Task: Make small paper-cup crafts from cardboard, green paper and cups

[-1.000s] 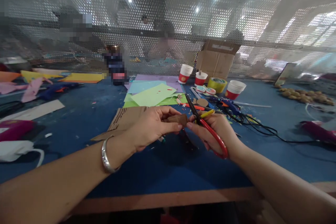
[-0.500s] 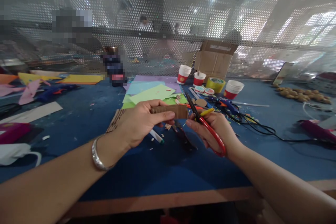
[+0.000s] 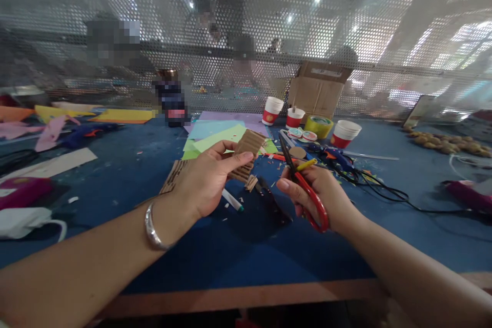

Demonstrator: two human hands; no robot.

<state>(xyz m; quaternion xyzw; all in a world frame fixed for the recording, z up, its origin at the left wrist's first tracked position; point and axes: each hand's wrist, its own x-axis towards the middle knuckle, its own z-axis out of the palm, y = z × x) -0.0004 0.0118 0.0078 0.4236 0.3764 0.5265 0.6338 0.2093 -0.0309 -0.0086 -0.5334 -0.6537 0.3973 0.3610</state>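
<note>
My left hand (image 3: 205,179) pinches a small piece of corrugated cardboard (image 3: 246,154) between thumb and fingers and holds it tilted up above the blue table (image 3: 230,251). A silver bangle circles that wrist. My right hand (image 3: 321,192) grips red-handled scissors (image 3: 303,187), their dark blades pointing up and away, a little right of the cardboard and not touching it. A white marker (image 3: 231,200) and a dark strip (image 3: 273,205) lie on the table under my hands.
Coloured paper sheets (image 3: 215,136), a flat cardboard sheet (image 3: 175,177), red-and-white paper cups (image 3: 272,110), a tape roll (image 3: 318,125), a glue gun with black cable (image 3: 346,164) and a cardboard box (image 3: 319,89) lie beyond. A perforated metal screen (image 3: 246,36) stands behind. Scraps are strewn at left.
My left hand has lifted the cardboard piece and turned it from edge-on to tilted with its ridged face showing. The scissors have drawn slightly away from it to the right.
</note>
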